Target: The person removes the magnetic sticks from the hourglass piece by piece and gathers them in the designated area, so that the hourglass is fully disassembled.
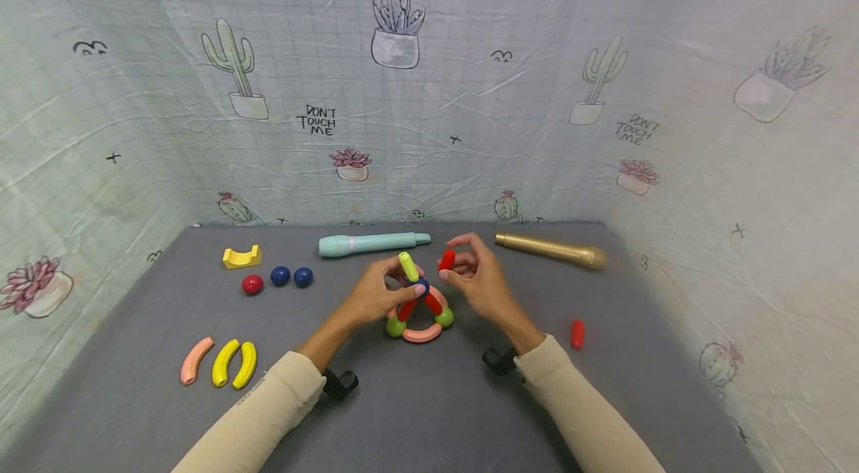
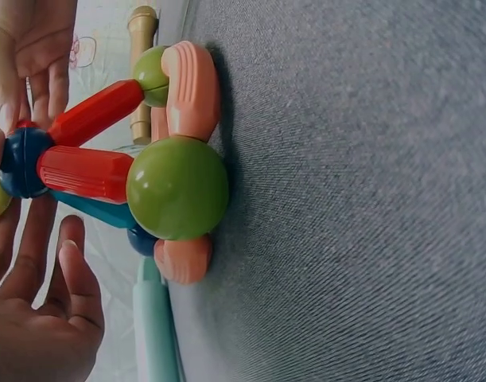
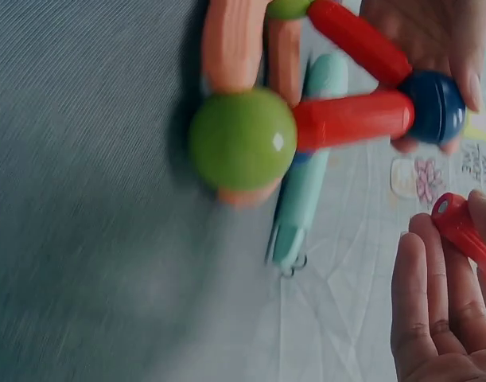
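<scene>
A pyramid-like build of magnetic rods and balls stands in the middle of the table. Its base joins curved pink rods, green balls and a small dark blue ball. Red rods and a teal rod slope up to a blue ball, topped by a yellow-green rod. My left hand grips the build at this top ball. Just right of it, my right hand pinches a loose red rod between thumb and fingers, its round end facing the build.
Behind lie a mint microphone-shaped object and a gold one. At left are a yellow block, a red ball, blue balls, a curved pink rod and yellow ones. Another red rod lies right.
</scene>
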`<action>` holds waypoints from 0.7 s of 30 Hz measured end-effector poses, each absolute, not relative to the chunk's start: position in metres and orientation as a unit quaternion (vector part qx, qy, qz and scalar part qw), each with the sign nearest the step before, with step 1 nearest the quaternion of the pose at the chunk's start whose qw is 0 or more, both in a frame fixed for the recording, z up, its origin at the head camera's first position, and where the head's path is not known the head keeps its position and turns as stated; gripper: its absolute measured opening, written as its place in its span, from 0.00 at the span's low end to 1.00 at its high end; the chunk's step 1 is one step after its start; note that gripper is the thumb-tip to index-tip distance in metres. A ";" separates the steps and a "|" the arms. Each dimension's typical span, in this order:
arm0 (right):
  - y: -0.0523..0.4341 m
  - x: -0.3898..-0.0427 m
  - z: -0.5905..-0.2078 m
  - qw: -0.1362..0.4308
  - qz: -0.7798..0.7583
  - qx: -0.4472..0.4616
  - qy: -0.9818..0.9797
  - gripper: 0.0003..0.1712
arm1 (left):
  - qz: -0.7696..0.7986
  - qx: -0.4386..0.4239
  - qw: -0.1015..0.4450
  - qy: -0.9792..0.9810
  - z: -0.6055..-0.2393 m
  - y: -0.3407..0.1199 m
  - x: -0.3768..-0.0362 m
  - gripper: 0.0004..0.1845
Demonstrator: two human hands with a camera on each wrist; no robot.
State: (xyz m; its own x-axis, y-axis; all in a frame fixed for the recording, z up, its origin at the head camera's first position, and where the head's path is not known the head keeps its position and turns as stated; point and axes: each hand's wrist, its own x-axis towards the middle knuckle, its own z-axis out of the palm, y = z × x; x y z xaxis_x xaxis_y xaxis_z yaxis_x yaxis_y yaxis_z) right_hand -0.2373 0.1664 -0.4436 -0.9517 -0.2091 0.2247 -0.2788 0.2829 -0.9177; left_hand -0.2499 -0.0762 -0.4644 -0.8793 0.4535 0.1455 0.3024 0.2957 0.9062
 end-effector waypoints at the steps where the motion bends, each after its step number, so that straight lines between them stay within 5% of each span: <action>1: 0.171 -0.236 -0.443 0.030 0.576 0.149 -0.803 0.26 | 0.547 0.234 0.071 0.801 -0.465 -0.076 -0.250 0.16; 21: 0.298 -0.208 -0.467 0.066 0.324 0.064 -0.942 0.25 | 0.539 0.232 0.049 0.808 -0.464 -0.075 -0.243 0.12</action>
